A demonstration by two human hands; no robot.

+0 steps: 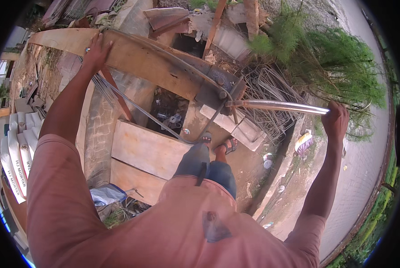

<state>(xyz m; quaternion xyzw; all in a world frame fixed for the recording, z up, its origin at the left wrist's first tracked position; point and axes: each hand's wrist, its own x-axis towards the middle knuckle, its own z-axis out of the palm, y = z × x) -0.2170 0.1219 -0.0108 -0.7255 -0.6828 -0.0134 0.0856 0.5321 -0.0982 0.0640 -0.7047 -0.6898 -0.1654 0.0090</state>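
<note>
A long wooden plank [151,58] lies across in front of me. A thin steel rod [164,52] runs along its far edge to a dark metal plate with pins [215,91], where it bends back toward me. On the plank's left part lies my left hand [97,52], its fingers stretched out toward the rod's far end. My right hand [337,119] is closed around the right end of a long metal lever bar [278,106]. The lever's other end sits at the pins beside the rod's bend.
Bent steel rods [273,87] are heaped right of the plank, by a green bush [325,67]. White sacks [23,143] are stacked at left. Boards [144,149] lie left of my feet, near a dark pit [168,111]. A paved road [360,156] runs at right.
</note>
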